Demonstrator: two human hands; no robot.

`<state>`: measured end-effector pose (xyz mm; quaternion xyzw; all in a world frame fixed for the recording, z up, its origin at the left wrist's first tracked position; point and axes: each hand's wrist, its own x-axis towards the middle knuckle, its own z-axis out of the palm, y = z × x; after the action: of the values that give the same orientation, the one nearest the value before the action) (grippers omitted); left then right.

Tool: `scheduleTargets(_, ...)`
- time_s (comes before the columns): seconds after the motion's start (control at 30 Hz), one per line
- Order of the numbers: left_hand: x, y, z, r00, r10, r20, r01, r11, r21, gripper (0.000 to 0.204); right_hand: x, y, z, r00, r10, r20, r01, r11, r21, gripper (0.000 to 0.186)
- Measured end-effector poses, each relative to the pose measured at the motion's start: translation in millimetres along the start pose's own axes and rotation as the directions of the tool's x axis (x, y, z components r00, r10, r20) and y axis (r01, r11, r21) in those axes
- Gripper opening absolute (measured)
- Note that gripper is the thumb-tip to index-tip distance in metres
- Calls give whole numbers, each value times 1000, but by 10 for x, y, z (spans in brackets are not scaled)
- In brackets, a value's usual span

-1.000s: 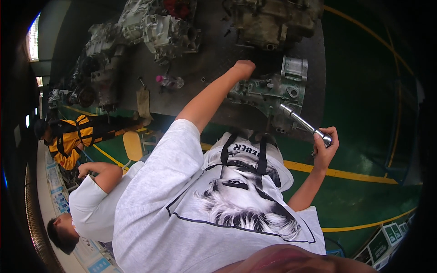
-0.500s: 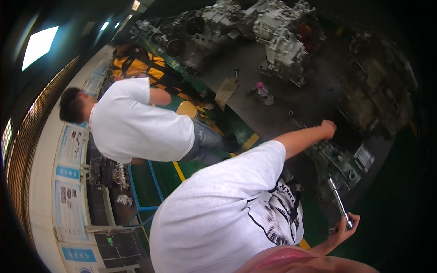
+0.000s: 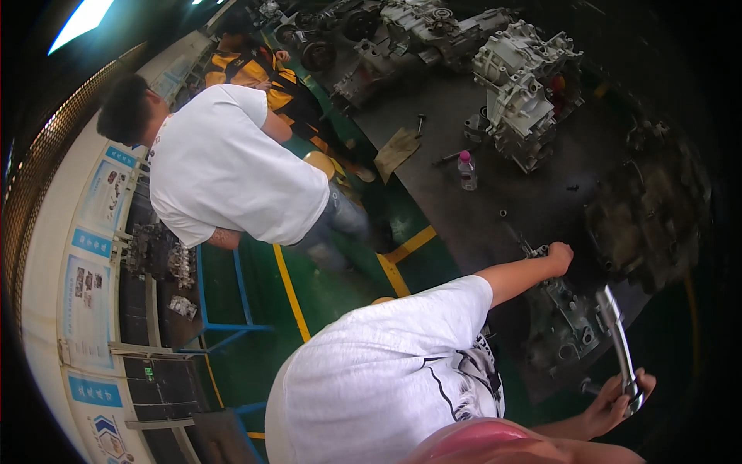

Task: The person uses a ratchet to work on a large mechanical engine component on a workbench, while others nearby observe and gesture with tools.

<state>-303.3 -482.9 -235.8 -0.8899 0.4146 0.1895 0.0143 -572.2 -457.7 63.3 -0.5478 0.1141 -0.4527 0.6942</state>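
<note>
My left hand point(image 3: 559, 259) is closed in a fist above the workbench point(image 3: 456, 209), beside a grey metal housing point(image 3: 564, 321). What it holds, if anything, is hidden. Next to that fist, slim metal parts point(image 3: 530, 249) lie on the bench. Lower right, my right hand point(image 3: 623, 398) grips one end of a shiny ratchet wrench point(image 3: 618, 336). The wrench points up and away from the hand, and its far end is blurred.
A pink-capped bottle point(image 3: 467, 172), a hammer point(image 3: 420, 126) and brown cardboard point(image 3: 396, 154) lie farther along the bench, near a pale gearbox point(image 3: 518, 93). A dark engine mass point(image 3: 645, 209) sits right. A person in white point(image 3: 232, 166) stands left; another in yellow and black point(image 3: 255, 69) is behind.
My right hand has moved right with the wrench, swinging it away from the metal housing. The left fist stays at nearly the same place. The whole view has shifted.
</note>
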Motion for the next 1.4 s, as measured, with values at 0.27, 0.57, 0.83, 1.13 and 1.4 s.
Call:
scheduleTargets(0.27,-20,-39,-224,959,260,114,-273,954,120,23,-539,-56,-897,890,334,-311,-426,854,-300,42)
scheduleTargets(0.57,13,-50,-211,984,125,130,-128,992,19,25,-741,-118,-1984,456,841,-291,-813,527,247,25)
scheduleTargets(0.83,4,82,-317,980,-30,195,19,998,58,27,-861,64,-2410,423,826,-372,-816,526,240,34)
scheduleTargets(1.13,133,-6,-207,975,24,221,-21,1000,-13,24,-904,-63,-2012,642,639,-425,-695,718,30,28)
scheduleTargets(1.4,58,104,-186,950,242,195,-277,944,181,26,-981,15,-1894,770,427,-475,-597,744,-300,23)
